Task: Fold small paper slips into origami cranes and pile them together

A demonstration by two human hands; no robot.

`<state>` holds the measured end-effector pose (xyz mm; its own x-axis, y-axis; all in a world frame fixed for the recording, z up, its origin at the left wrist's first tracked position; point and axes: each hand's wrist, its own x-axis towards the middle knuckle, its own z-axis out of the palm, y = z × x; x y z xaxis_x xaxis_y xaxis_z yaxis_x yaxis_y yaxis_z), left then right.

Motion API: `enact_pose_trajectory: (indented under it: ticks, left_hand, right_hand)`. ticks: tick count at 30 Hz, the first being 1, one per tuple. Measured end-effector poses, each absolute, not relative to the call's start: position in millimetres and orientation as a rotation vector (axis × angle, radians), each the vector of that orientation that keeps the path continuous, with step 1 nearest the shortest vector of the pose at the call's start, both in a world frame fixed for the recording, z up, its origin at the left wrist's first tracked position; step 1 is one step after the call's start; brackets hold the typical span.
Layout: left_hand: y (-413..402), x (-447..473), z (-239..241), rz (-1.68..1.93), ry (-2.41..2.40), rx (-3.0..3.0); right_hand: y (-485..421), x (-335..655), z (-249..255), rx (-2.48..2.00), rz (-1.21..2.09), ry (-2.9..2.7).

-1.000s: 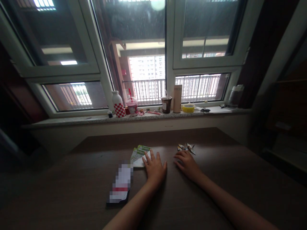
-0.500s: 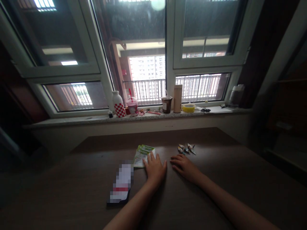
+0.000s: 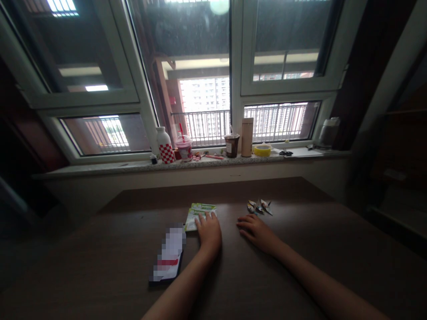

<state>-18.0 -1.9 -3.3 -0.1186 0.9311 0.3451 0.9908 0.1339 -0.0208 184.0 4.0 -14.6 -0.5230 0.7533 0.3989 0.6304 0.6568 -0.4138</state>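
Observation:
My left hand (image 3: 209,230) lies palm down on a small stack of green and white printed papers (image 3: 197,212) on the dark wooden table (image 3: 300,266), with its fingers together on the sheets. My right hand (image 3: 256,231) rests flat on the table a little to the right, fingers stretched out, holding nothing. Just beyond its fingertips sit a few small folded paper figures (image 3: 259,207). A phone (image 3: 168,257) lies face up to the left of my left forearm.
On the window sill (image 3: 100,167) at the back stand a red-checked bottle (image 3: 165,145), a pink cup with a straw (image 3: 183,147), a dark cup (image 3: 231,145), a tall beige flask (image 3: 247,137), a yellow tape roll (image 3: 262,150) and scissors (image 3: 285,153).
My left hand has drawn its fingers together and shifted slightly left on the papers, which have turned a little. My right hand slid a short way toward me, away from the folded figures.

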Motion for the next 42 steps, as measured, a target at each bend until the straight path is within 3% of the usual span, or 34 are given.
enact_pose_trajectory:
  ticks: [11,35,42]
  left_hand:
    - [-0.7,-15.7,0.0,-0.450,-2.124,-1.993]
    - [2.8,-18.9,9.6,-0.398,-2.032,-2.102]
    - [-2.9,-16.2,10.7,-0.610,-1.801,-2.186]
  right_hand:
    - [5.7,183.5,-17.3,-1.064,0.263,-2.321]
    - [5.1,183.4,-15.1,-1.076,0.305,-2.321]
    - [6.8,182.9,-19.5,-1.047,0.321,-2.280]
